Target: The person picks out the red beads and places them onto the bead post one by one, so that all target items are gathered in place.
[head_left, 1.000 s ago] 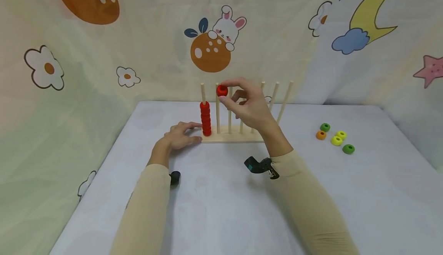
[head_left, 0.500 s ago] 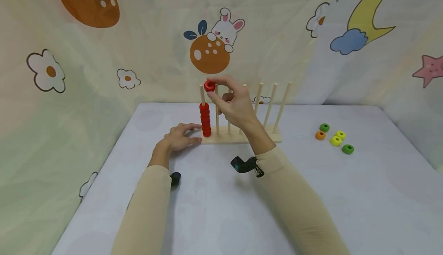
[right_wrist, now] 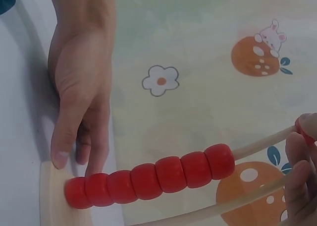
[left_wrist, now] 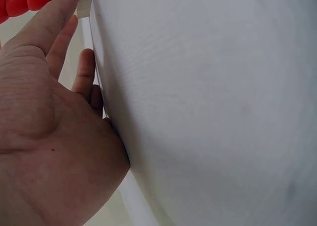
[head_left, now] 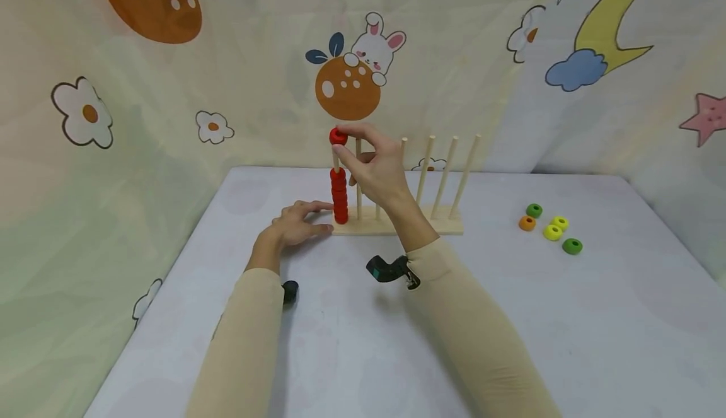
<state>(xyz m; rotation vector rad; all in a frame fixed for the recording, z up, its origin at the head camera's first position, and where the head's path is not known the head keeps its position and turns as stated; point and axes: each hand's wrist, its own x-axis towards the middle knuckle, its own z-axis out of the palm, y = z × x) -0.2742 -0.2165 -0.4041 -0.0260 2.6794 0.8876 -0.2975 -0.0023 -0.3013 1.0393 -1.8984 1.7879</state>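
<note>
My right hand [head_left: 379,169] pinches a red bead [head_left: 338,137] between thumb and forefinger, at the tip of the leftmost peg of a wooden peg rack [head_left: 374,227]. Several red beads [head_left: 339,200] are stacked below on that peg, with bare wood between. In the right wrist view, the held bead [right_wrist: 300,128] shows only partly beside the fingers, at the peg's end. My left hand [head_left: 292,224] lies on the table at the rack's left end, thumb and forefinger extended and touching the base. The left wrist view shows its palm [left_wrist: 54,122] and part of the red stack.
Right of the rack, loose beads lie on the white table [head_left: 340,342]: green [head_left: 534,210], orange [head_left: 527,223], yellow [head_left: 553,232] and another green bead [head_left: 573,246]. Several bare pegs [head_left: 445,175] stand up from the rack. A printed cloth [head_left: 255,58] hangs behind.
My right hand has moved left with the red bead, from beside the second peg to the tip of the leftmost one. My left hand has stayed at the rack's end.
</note>
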